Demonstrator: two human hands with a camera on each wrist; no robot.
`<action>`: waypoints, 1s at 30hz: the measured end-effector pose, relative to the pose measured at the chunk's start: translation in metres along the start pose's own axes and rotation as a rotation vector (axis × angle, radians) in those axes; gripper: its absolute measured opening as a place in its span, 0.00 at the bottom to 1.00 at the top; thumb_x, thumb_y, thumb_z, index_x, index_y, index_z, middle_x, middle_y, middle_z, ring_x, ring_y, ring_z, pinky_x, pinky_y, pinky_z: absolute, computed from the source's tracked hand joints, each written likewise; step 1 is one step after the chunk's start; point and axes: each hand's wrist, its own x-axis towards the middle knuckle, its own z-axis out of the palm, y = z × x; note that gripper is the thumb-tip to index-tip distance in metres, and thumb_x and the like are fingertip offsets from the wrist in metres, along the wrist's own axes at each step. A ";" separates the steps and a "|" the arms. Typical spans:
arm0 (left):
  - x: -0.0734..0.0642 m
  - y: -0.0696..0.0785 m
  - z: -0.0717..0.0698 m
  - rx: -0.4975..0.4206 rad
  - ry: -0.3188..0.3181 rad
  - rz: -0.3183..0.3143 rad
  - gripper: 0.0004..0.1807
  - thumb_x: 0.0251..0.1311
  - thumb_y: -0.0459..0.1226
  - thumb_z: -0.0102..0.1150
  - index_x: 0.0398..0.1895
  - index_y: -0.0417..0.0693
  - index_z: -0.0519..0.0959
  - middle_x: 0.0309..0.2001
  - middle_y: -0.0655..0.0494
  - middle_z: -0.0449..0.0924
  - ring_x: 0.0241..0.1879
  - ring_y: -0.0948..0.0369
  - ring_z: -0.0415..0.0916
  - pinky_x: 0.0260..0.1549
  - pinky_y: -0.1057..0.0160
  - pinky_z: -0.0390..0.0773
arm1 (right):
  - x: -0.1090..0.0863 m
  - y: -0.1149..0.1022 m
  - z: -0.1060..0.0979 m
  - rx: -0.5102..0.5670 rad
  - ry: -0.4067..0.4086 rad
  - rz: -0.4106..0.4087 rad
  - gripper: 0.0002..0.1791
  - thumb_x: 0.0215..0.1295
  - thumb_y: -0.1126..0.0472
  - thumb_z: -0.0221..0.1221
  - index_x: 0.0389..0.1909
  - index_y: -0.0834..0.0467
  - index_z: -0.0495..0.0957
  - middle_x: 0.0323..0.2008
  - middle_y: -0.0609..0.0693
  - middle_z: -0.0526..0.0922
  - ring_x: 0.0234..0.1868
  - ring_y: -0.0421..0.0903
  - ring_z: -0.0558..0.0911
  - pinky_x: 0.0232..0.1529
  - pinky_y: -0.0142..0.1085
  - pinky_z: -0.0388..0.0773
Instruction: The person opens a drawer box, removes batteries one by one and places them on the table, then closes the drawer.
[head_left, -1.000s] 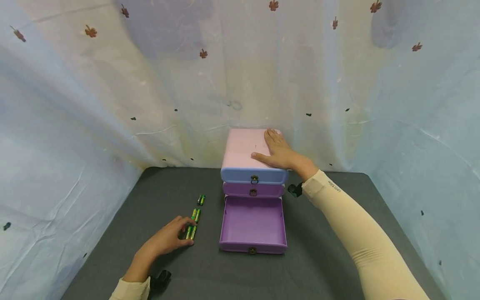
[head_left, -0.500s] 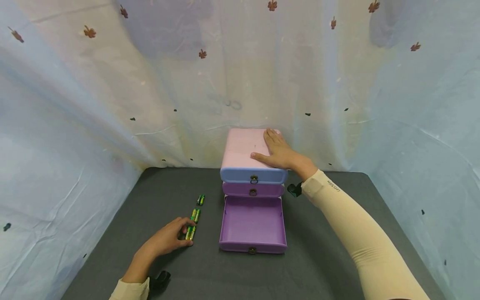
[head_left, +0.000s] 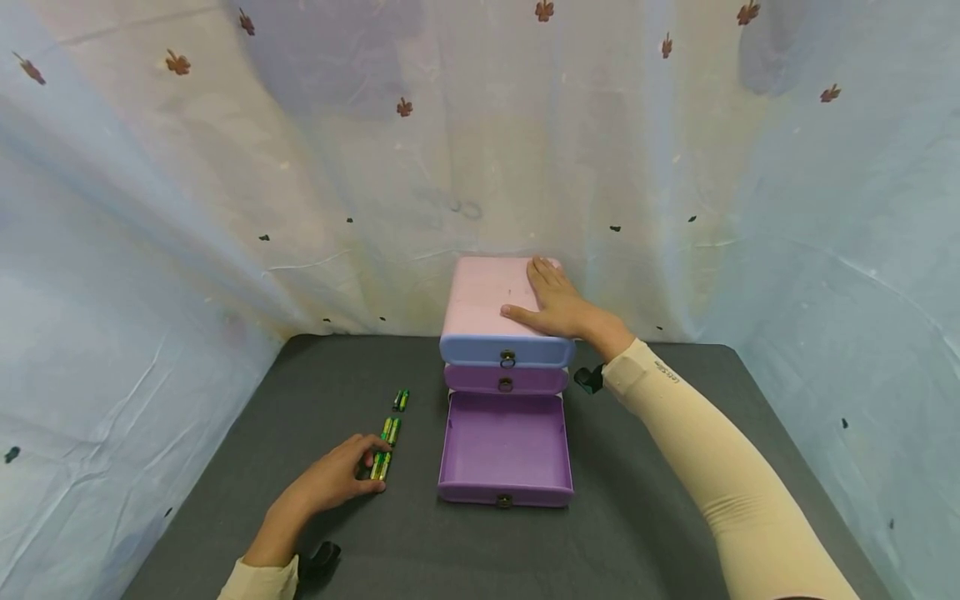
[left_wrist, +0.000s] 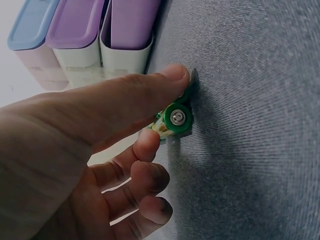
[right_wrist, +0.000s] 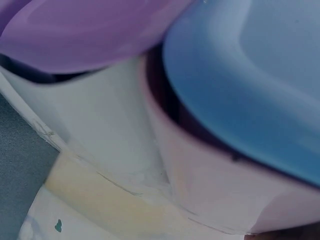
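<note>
My left hand [head_left: 335, 475] is low over the table, thumb and index finger curled at the two ends of a pair of green AAA-looking batteries [head_left: 381, 466] lying side by side. In the left wrist view, one battery [left_wrist: 176, 118] shows its metal tip between thumb and index finger; the other three fingers hang curled. My right hand [head_left: 558, 304] rests flat with spread fingers on the pink top of a small drawer unit [head_left: 483, 292]. Its bottom purple drawer [head_left: 506, 454] is pulled out, bare floor showing. The right wrist view shows the unit's side, not the hand's fingers.
Two more battery pairs lie in line beyond the left hand: a nearer pair [head_left: 391, 431] and a farther pair [head_left: 401, 400]. Above the pulled-out drawer are a purple drawer [head_left: 480, 379] and a blue drawer [head_left: 472, 351]. A patterned curtain [head_left: 480, 167] hangs behind the dark table [head_left: 322, 375].
</note>
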 end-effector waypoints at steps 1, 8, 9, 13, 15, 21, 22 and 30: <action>0.000 0.000 0.000 0.001 0.002 0.000 0.29 0.60 0.44 0.81 0.62 0.50 0.79 0.40 0.59 0.70 0.37 0.64 0.68 0.37 0.60 0.69 | 0.000 0.000 0.000 0.000 0.000 -0.002 0.62 0.76 0.27 0.51 0.85 0.67 0.33 0.87 0.63 0.32 0.87 0.55 0.32 0.84 0.48 0.26; 0.000 0.005 -0.004 -0.004 0.011 -0.009 0.28 0.60 0.45 0.81 0.61 0.53 0.80 0.42 0.59 0.72 0.38 0.62 0.69 0.37 0.59 0.70 | 0.000 0.001 0.000 -0.003 0.001 -0.003 0.61 0.77 0.28 0.50 0.85 0.68 0.33 0.87 0.64 0.32 0.87 0.56 0.32 0.84 0.48 0.26; 0.000 0.006 -0.005 -0.005 0.011 -0.009 0.28 0.61 0.44 0.80 0.61 0.53 0.80 0.42 0.58 0.72 0.38 0.62 0.70 0.37 0.59 0.70 | 0.000 0.001 0.000 -0.004 0.000 -0.003 0.61 0.77 0.28 0.50 0.85 0.68 0.33 0.87 0.64 0.32 0.87 0.56 0.32 0.84 0.48 0.27; 0.000 0.012 -0.007 -0.021 0.018 0.010 0.27 0.63 0.44 0.79 0.63 0.54 0.80 0.43 0.57 0.73 0.38 0.62 0.71 0.36 0.61 0.70 | 0.002 0.003 0.001 -0.005 0.004 -0.003 0.61 0.77 0.28 0.50 0.85 0.67 0.33 0.87 0.63 0.32 0.87 0.55 0.32 0.84 0.48 0.27; 0.000 0.017 -0.008 -0.041 0.019 0.036 0.26 0.64 0.42 0.78 0.63 0.52 0.80 0.44 0.56 0.74 0.36 0.62 0.71 0.35 0.62 0.70 | 0.002 0.003 0.001 -0.007 0.002 -0.004 0.61 0.77 0.27 0.49 0.85 0.67 0.33 0.87 0.63 0.32 0.87 0.55 0.32 0.84 0.48 0.28; 0.000 0.027 -0.009 -0.078 0.021 0.116 0.23 0.69 0.40 0.73 0.64 0.49 0.79 0.45 0.55 0.75 0.33 0.67 0.70 0.34 0.64 0.73 | 0.000 0.001 0.000 -0.001 -0.001 -0.007 0.62 0.76 0.27 0.49 0.85 0.67 0.32 0.87 0.63 0.31 0.87 0.55 0.32 0.84 0.48 0.27; 0.000 0.029 -0.009 -0.080 0.027 0.126 0.23 0.70 0.40 0.73 0.64 0.48 0.79 0.45 0.55 0.75 0.34 0.67 0.70 0.34 0.65 0.74 | 0.000 0.001 0.000 -0.004 0.000 -0.009 0.62 0.76 0.26 0.49 0.85 0.67 0.32 0.87 0.63 0.31 0.87 0.55 0.32 0.84 0.48 0.27; 0.002 0.045 -0.007 -0.112 0.058 0.238 0.17 0.72 0.41 0.71 0.59 0.49 0.81 0.43 0.55 0.77 0.37 0.65 0.74 0.36 0.64 0.78 | 0.001 0.000 0.001 -0.013 0.006 -0.013 0.62 0.76 0.27 0.49 0.85 0.68 0.33 0.86 0.64 0.32 0.87 0.56 0.32 0.84 0.49 0.27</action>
